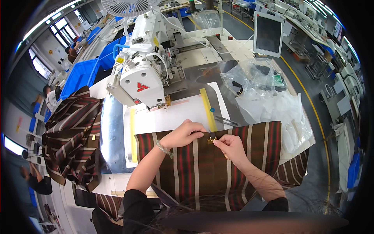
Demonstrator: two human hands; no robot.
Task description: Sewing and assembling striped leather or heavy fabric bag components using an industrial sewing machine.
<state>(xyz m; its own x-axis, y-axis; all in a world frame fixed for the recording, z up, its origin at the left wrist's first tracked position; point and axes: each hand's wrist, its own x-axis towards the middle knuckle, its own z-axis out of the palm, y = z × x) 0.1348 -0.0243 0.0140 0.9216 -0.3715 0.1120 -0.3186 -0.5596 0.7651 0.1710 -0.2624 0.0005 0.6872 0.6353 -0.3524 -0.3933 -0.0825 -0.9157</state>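
A brown striped fabric piece (187,171) with red, green and pale stripes hangs over the front of the machine table. My left hand (185,134), with a bead bracelet at the wrist, pinches its upper edge. Just to the right, my right hand (232,149) has thumb and forefinger closed at a small gold-coloured metal piece (211,139), which looks ring-shaped and lies against the cloth near that edge. Beyond both hands, a white sheet (167,123) with yellow strips lies under the head of a white sewing machine (144,80). Tweezers (226,121) rest beside the right strip.
More striped fabric (74,136) is heaped at the left, with a gold-coloured piece on it. Clear plastic bags (269,105) cover the table's right side. A screen (268,34) stands behind them. Blue bins (80,78) sit at the far left. Other people work farther left.
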